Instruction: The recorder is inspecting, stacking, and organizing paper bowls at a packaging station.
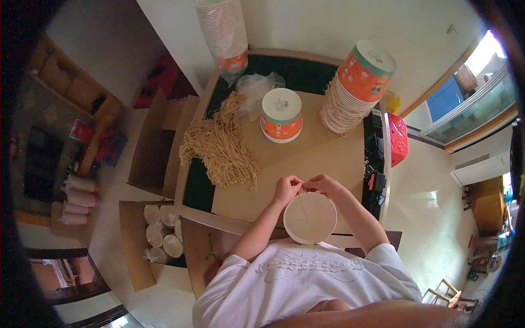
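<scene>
A round white paper bucket [310, 218] rests against my front at the table's near edge, its round face toward me. A thin cord [305, 206] runs across that face to its far rim. There my left hand [287, 189] and my right hand [324, 185] meet, both with pinched fingertips closed on the cord; the tips are too small to see exactly. Beyond them an orange and green paper bucket [281, 117] stands upside down on cardboard. Left of it lies a loose heap of tan cords [221, 150].
A tall stack of upside-down buckets [358, 87] with cords stands at the far right. Another wrapped stack [223, 33] and a clear plastic bag [260, 90] are at the back left. An open carton [134, 240] of wrapped buckets is on the floor left; a red basket [398, 139] stands right.
</scene>
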`<state>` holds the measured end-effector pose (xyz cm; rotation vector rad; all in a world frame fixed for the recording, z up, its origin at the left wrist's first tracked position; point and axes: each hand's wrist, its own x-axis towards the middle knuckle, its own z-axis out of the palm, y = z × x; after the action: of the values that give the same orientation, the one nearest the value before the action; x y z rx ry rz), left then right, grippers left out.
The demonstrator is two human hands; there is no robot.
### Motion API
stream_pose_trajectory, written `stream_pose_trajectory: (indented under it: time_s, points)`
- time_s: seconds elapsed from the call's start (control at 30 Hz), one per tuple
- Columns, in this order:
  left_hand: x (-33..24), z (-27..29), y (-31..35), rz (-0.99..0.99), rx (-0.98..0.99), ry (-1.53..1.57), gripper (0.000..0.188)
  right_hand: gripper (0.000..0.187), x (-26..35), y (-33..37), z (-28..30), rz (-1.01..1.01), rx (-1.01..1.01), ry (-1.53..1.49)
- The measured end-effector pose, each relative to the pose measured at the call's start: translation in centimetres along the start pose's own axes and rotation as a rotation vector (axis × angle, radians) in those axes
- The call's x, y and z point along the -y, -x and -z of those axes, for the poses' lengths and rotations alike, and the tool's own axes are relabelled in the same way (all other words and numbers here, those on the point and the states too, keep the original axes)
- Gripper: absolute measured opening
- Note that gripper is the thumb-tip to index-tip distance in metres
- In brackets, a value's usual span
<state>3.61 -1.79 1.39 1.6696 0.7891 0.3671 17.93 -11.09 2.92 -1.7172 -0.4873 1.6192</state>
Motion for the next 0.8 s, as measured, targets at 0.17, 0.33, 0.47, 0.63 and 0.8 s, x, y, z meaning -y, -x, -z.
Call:
stream_pose_trajectory:
  time_s: [0.17,0.33,0.47,0.63,0.8]
  points:
    - [-0.1,0.0,0.0,-0.033,-0.012,0.002,0.004,0.014,0.6,0.3,0.4,-0.085,0.046,-0.026]
    - [2.7,-0.4,-0.4,-0.140,-0.138,-0.049,0.004,0.012,0.6,0.6,0.9,-0.020,0.110,0.217]
    - [1.2,0.1,0.1,-0.043,-0.068,-0.103,0.004,0.012,0.7,1.0,1.7,-0.001,0.215,0.188]
    - [0.3,0.5,-0.2,-0.264,0.125,0.088,0.011,0.014,0.3,1.3,1.5,-0.076,0.198,0.237]
    - [0.5,0.2,-0.6,-0.088,0.251,-0.075,0.008,0.018,-2.5,-0.2,1.9,-0.043,0.164,0.031]
